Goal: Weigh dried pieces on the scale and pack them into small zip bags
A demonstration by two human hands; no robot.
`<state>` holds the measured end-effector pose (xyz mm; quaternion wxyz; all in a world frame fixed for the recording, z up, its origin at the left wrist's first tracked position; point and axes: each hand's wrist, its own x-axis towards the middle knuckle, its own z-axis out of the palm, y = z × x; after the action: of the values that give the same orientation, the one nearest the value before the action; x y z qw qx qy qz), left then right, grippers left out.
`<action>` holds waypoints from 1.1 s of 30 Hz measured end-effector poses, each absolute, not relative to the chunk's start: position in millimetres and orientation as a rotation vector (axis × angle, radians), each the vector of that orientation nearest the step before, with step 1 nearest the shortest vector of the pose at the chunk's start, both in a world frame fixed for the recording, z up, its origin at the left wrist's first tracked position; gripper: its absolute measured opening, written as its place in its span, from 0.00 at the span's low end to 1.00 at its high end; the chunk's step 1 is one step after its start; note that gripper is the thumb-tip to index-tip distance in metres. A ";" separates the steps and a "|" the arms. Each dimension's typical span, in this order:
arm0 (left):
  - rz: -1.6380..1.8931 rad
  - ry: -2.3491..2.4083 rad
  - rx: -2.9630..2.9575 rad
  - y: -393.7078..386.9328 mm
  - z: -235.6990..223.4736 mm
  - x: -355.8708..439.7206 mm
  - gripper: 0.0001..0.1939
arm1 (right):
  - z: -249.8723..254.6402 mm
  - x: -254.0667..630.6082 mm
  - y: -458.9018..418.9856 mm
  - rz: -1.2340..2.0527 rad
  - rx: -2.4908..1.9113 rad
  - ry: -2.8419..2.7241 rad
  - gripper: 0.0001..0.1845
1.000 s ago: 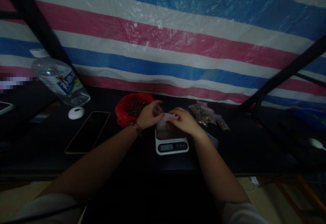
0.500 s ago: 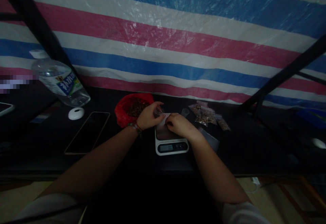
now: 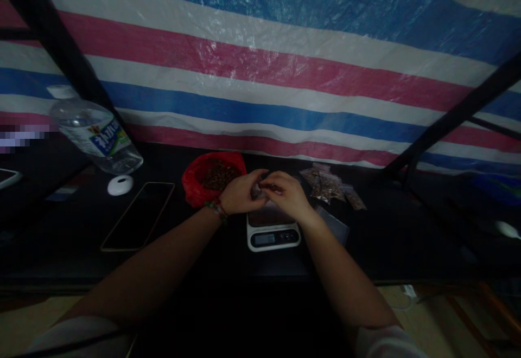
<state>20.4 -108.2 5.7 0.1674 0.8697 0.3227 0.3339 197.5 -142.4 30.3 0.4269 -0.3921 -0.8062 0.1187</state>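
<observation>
Above the back of a white kitchen scale [image 3: 273,240], my two hands meet. My left hand [image 3: 240,192], with a bracelet at its wrist, is curled around a small clear plastic cup [image 3: 256,190], mostly hidden by the fingers. My right hand [image 3: 288,192] has its fingers closed at the cup's mouth; whatever they pinch is too small and dark to make out. Just left of my left hand lies a red plastic bag [image 3: 193,181], open, with brown dried pieces [image 3: 220,176] inside. The scale's display appears to read zero.
Several small filled zip bags [image 3: 328,184] lie right of the scale, near a flat clear bag [image 3: 334,225]. On the left are a phone [image 3: 140,217], a white rounded case [image 3: 120,185] and a large plastic bottle [image 3: 100,130]. Black posts slant up on both sides.
My right hand has lifted from the scale's plate and moved up and left to the cup in my left hand. My left hand has shifted slightly.
</observation>
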 end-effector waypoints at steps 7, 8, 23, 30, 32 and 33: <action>1.059 0.895 2.459 -109.6 1.8 21.6 0.37 | 28.0 195.0 -147.7 0.298 -0.878 -2.084 0.08; 1.069 0.894 2.446 -109.6 1.6 21.5 0.37 | 28.5 195.3 -148.2 0.289 -0.883 -2.103 0.08; 0.876 0.537 1.749 -106.1 -1.2 21.7 0.22 | 26.9 214.8 -148.3 0.289 -1.023 -1.780 0.07; 0.987 0.587 1.715 -102.2 -11.2 28.0 0.16 | 4.4 212.6 -132.5 0.698 -1.100 -1.544 0.13; 1.015 0.610 1.707 -100.9 -13.6 29.1 0.16 | 2.2 212.6 -131.3 0.704 -1.096 -1.505 0.13; 1.022 0.620 1.711 -100.7 -14.1 29.3 0.16 | 1.8 212.7 -131.3 0.704 -1.091 -1.492 0.13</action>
<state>29.3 -100.7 -14.1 0.5033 0.7084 0.2565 0.4231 212.7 -131.3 1.8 0.5497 -0.4609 -0.6300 0.2975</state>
